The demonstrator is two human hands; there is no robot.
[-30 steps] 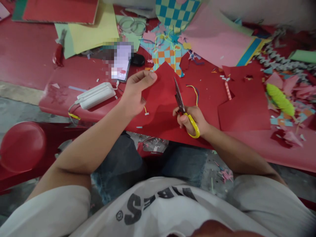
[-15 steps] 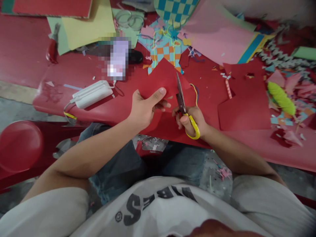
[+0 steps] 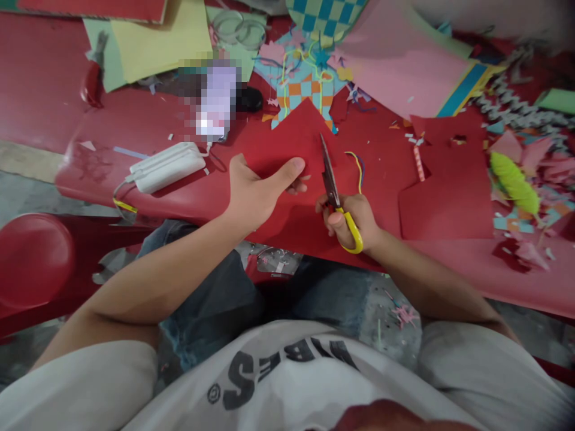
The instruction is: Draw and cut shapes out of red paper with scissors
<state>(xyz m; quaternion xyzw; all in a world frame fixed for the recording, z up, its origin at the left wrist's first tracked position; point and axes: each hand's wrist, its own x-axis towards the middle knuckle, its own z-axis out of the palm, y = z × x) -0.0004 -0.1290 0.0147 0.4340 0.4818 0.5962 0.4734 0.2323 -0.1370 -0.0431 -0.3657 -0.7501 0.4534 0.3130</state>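
My left hand grips a sheet of red paper, with the thumb on its near face and some fingertips showing beside the thumb. One pointed corner of the sheet reaches up toward the checkered paper behind it. In my right hand is a pair of scissors with yellow handles. Their blades point up and away, close together, just right of the red sheet. Against the red table, the sheet's lower edges are hard to make out.
A white power bank with a cable lies left of my hands, below a blurred phone. Cut red paper and a lime-green yarn bundle lie to the right. An orange-and-white checkered piece and pink paper are at the back.
My left hand has shifted slightly left with the red paper, whose pointed corner now stands a little higher. The scissors stay nearly in place in my right hand.
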